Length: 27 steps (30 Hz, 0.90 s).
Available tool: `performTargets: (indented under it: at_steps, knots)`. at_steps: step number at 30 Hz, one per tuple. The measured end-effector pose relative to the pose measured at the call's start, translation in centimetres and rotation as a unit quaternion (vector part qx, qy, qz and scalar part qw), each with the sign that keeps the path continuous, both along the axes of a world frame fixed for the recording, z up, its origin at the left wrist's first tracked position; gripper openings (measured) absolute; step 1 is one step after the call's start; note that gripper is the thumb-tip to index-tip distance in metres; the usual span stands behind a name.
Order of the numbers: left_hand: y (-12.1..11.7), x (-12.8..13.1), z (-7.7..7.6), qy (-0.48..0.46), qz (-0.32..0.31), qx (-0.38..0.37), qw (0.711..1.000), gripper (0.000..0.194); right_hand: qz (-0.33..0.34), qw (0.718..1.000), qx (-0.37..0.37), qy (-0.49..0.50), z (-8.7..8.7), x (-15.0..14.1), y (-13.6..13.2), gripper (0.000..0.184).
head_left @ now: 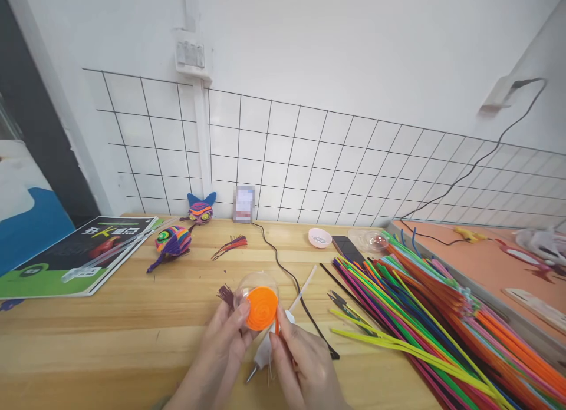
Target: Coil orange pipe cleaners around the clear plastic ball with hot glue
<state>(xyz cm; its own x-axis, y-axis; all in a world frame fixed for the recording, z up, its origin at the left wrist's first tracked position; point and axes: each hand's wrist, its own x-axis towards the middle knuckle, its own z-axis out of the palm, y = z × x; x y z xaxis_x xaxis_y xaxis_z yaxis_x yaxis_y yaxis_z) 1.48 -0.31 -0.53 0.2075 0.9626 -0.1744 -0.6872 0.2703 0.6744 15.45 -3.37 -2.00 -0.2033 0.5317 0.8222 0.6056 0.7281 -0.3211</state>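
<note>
My left hand (pixel 230 330) is closed round a clear plastic ball (pixel 255 280). A flat spiral of orange pipe cleaner (pixel 262 308) covers its near side. With thumb and fingers, my right hand (pixel 303 357) pinches the loose orange end at the spiral's right edge. A small tuft of dark purple strands (pixel 226 294) shows beside my left fingers. Below and between my hands lies a white glue gun (pixel 264 352), its metal tip toward me and a glue stick (pixel 305 287) out of its back. My hands hide part of it.
Bundles of coloured pipe cleaners (pixel 424 327) fill the right side, with thread snips (pixel 349 310) beside them. Behind are a pink dish (pixel 319 238), a phone (pixel 347 248) and clear plastic shells (pixel 375 241). Two wrapped figures (pixel 173 242) and a magazine (pixel 88 251) sit left. A black cable (pixel 283 268) crosses the table.
</note>
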Motion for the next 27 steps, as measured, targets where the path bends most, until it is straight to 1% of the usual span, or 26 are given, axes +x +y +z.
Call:
performTargets:
  at_steps: [5,11,15,17,20,23,27]
  knots:
    - [0.2,-0.3,-0.5,0.044,0.017,0.033,0.998,0.054,0.011,1.0,0.012,0.025,0.1,0.5,0.2,0.056]
    - [0.7,-0.4,-0.7,0.091,0.023,0.106,0.99,0.061,0.031,0.999,-0.001,0.041,0.4,1.4,0.3,0.056]
    - [0.9,-0.3,-1.2,0.118,0.024,0.12,0.985,0.065,0.029,0.998,-0.016,0.051,0.5,1.9,0.5,0.053]
    - [0.9,-0.3,-1.5,0.118,0.029,0.123,0.985,0.065,0.026,0.998,-0.018,0.056,0.4,2.1,0.7,0.053]
    - [0.9,-0.2,-1.6,0.109,0.018,0.132,0.985,0.062,0.022,0.998,-0.018,0.056,0.3,2.2,1.0,0.054]
    - [0.7,-0.3,-1.2,0.101,0.005,0.133,0.986,0.059,0.028,0.999,-0.011,0.042,0.2,2.2,1.0,0.054]
    - [0.3,-0.7,-0.5,0.085,-0.026,0.105,0.99,0.051,0.021,1.0,-0.002,0.002,0.2,2.1,0.7,0.054]
